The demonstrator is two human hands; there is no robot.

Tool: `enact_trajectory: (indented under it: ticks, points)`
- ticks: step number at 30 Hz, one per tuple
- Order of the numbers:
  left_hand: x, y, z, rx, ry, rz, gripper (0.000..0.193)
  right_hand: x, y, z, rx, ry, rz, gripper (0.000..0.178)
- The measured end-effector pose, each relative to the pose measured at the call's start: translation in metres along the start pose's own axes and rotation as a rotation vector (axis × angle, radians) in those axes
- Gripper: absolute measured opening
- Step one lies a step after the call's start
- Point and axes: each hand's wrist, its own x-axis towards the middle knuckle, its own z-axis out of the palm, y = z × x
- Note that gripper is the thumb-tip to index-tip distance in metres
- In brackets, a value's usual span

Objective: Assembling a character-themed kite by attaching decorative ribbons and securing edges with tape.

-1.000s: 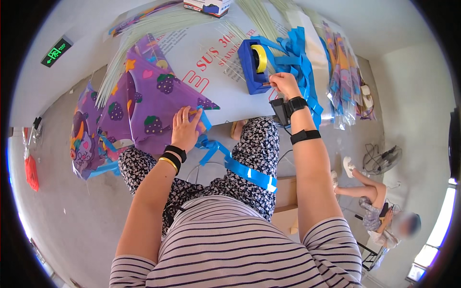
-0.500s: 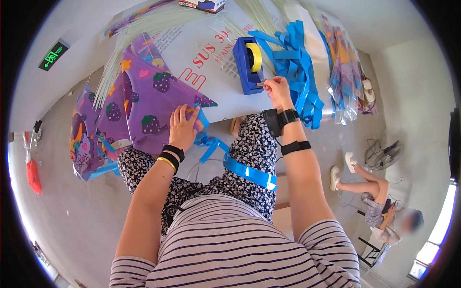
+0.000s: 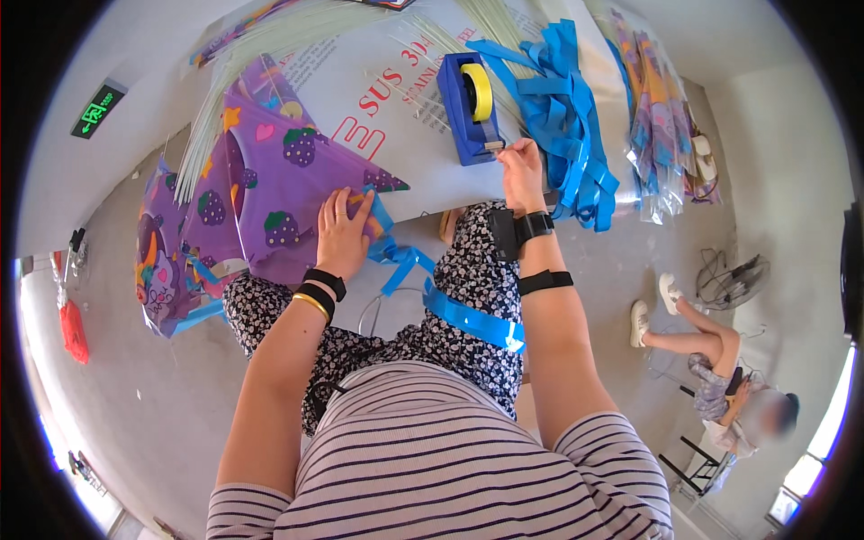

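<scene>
The left hand [image 3: 342,232] lies half-spread on the purple sheet [image 3: 297,202] at 10 o'clock, while the right hand [image 3: 522,175], fingertips pinched, meets the blue tape dispenser [image 3: 457,110] at 12 o'clock, its hold indistinct.

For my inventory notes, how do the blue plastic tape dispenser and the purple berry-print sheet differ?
The blue plastic tape dispenser is compact and boxy; the purple berry-print sheet is broad, thin and pointed. The dispenser sits wholly on the grey-topped table; the sheet hangs past its edge. The right hand is at the dispenser's near end; the left hand lies on the sheet. Both are at least partly on the table.
</scene>
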Motion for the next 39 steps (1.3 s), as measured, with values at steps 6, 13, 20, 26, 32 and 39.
enact_trajectory:
  ticks: [6, 13, 20, 26, 32, 39]
  points:
    - [0.002, 0.001, 0.001, 0.001, 0.005, 0.006, 0.083, 0.004, 0.002, -0.008, 0.005, -0.054, -0.018, 0.023]
    - [0.003, 0.002, 0.000, -0.008, 0.009, 0.003, 0.082, -0.023, -0.012, -0.037, -0.410, 0.015, 0.346, 0.037]
    - [0.000, -0.002, 0.002, 0.011, 0.015, -0.018, 0.082, -0.026, -0.024, -0.016, -0.385, 0.013, 0.421, 0.044]
    - [0.000, 0.003, 0.001, -0.016, 0.037, -0.042, 0.084, -0.006, 0.001, -0.023, -1.050, 0.181, 0.194, 0.029]
    - [-0.003, -0.001, 0.002, -0.027, 0.075, -0.034, 0.082, -0.044, -0.003, 0.040, -0.992, -0.462, 0.205, 0.025]
    - [-0.005, -0.005, 0.009, -0.049, 0.113, -0.026, 0.075, -0.009, 0.013, 0.173, -1.184, -0.906, -0.041, 0.012]
